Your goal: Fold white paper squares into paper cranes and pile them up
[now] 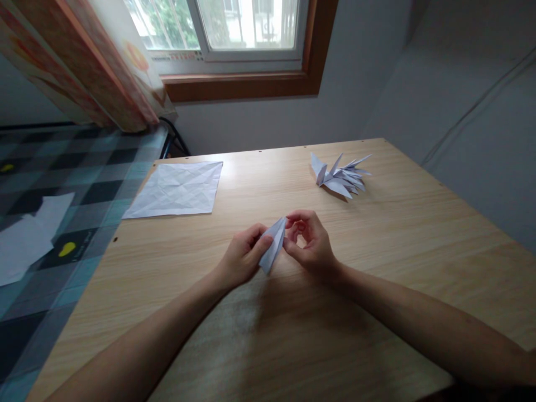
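Note:
Between my hands, a little above the wooden table [201, 346], is a folded piece of white paper [274, 243], narrow and pointed at its upper end. My left hand [247, 254] grips its left side, thumb on top and the other fingers curled underneath. At the upper right edge, my right hand [312, 245] has its fingertips and thumb pressed to the paper, the fingers bent in a loop. Farther back on the right lies a cluster of folded white paper pieces [341, 178] with several pointed tips.
A creased white sheet [180, 188] lies flat at the table's back left. Left of the table, a checked cloth [25, 340] carries more white paper [29, 240]. Beyond the back edge are a window [251, 28] and an orange curtain [87, 56]. A cable [473, 109] runs along the right wall.

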{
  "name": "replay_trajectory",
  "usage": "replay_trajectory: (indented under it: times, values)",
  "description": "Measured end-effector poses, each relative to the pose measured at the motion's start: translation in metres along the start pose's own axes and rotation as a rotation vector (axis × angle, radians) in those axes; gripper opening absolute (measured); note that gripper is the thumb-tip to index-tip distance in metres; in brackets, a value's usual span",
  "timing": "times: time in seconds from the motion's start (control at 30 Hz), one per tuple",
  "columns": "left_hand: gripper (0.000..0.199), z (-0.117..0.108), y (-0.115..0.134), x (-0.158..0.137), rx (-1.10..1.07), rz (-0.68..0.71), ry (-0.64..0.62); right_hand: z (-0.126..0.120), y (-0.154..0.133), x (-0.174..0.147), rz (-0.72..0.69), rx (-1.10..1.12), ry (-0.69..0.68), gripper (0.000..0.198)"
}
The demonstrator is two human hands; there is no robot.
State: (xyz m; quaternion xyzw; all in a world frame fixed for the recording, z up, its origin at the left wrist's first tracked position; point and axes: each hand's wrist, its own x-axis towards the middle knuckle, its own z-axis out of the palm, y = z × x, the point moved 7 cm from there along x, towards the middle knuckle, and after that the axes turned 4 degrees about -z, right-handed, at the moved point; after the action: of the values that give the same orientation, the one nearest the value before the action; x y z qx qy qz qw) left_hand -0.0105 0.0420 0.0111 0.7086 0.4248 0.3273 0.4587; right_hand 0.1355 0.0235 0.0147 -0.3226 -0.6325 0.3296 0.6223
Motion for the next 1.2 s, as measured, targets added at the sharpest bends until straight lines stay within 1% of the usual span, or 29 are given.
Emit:
replay_trajectory:
  times: [0.13, 0.33, 0.47, 0.57, 0.7, 0.87, 1.0, 1.2]
  values:
    - [0.035, 0.000, 0.000, 0.001, 0.057, 0.004, 0.004, -0.001, 0.006, 0.000, 0.043, 0.013, 0.017, 0.039]
    - [0.035, 0.000, 0.001, 0.002, 0.060, -0.001, 0.016, 0.001, 0.011, 0.000, 0.111, 0.108, 0.019, 0.037]
    - [0.035, 0.001, 0.000, 0.002, 0.074, -0.011, 0.003, 0.001, 0.011, 0.001, 0.135, 0.087, 0.009, 0.032]
    - [0.034, 0.000, -0.001, 0.002, 0.084, -0.013, 0.013, 0.000, 0.007, 0.002, 0.106, 0.030, -0.003, 0.022]
    - [0.032, -0.001, -0.002, 0.001, 0.075, -0.013, 0.028, 0.000, -0.001, 0.005, 0.030, -0.097, -0.045, 0.011]
    - [0.032, 0.000, -0.003, 0.001, 0.033, -0.017, 0.042, -0.003, -0.011, 0.006, -0.082, -0.233, -0.015, 0.007]
    - [0.032, -0.003, -0.005, 0.001, 0.014, -0.026, 0.070, -0.002, -0.006, 0.003, -0.030, -0.236, -0.033, 0.003]
    - [0.023, -0.002, -0.002, 0.003, -0.005, 0.001, 0.035, 0.001, -0.001, 0.001, 0.013, -0.100, -0.023, 0.013]
